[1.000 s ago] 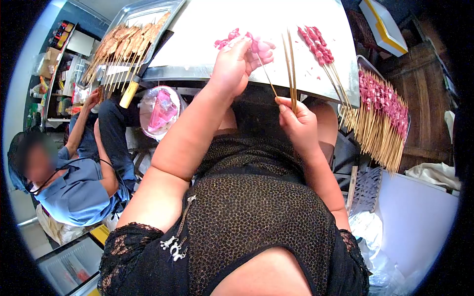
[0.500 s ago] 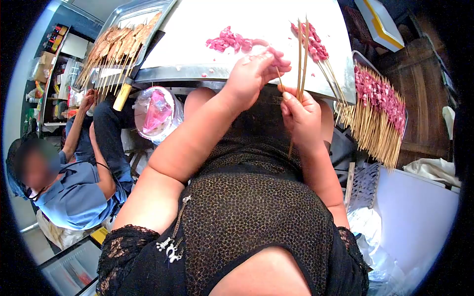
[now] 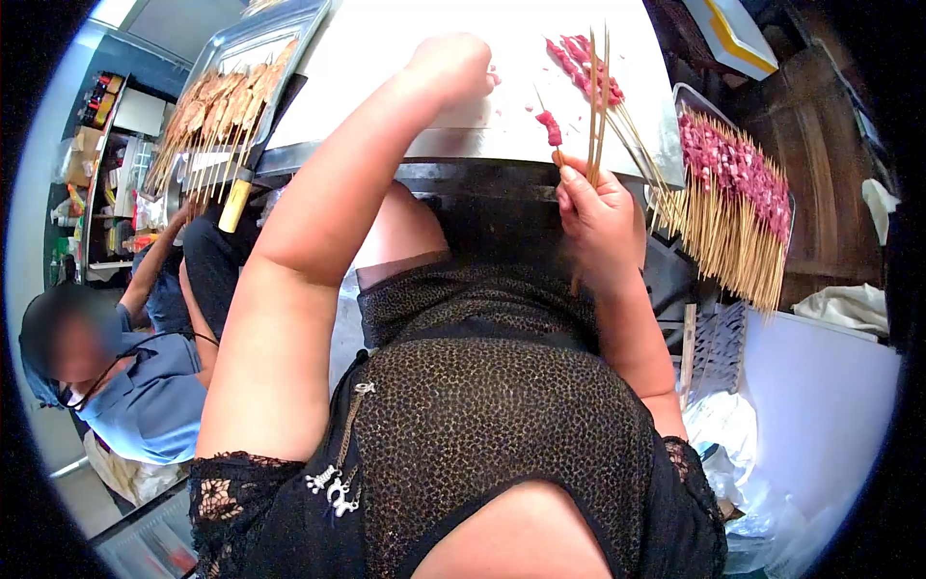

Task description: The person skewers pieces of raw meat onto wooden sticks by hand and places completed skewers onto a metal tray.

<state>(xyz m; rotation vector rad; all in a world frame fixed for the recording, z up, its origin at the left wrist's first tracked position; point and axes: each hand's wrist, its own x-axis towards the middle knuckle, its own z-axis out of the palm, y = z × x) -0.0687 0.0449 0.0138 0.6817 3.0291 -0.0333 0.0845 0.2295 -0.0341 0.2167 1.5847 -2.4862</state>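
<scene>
My right hand (image 3: 600, 217) is closed around several bamboo skewers (image 3: 598, 116) just off the table's front edge. One of them tilts left and carries red meat pieces (image 3: 549, 128) below its bare tip. Over the white tabletop (image 3: 376, 77), my left hand (image 3: 453, 68) is curled with its fingers mostly hidden; a bit of pink shows at its edge. The heap of cut meat is covered by that hand. Finished meat skewers (image 3: 584, 68) lie on the table to the right, behind the upright sticks.
A tray of many raw meat skewers (image 3: 738, 183) stands at the right. At the left sits a metal tray (image 3: 313, 19) of browner skewers (image 3: 227, 106), with a yellow-handled tool (image 3: 235, 201) by it. A seated person in blue (image 3: 145, 386) is at far left.
My left hand has moved away from the skewer, up and left to the meat heap. The skewer in my right hand now shows meat near its upper part.
</scene>
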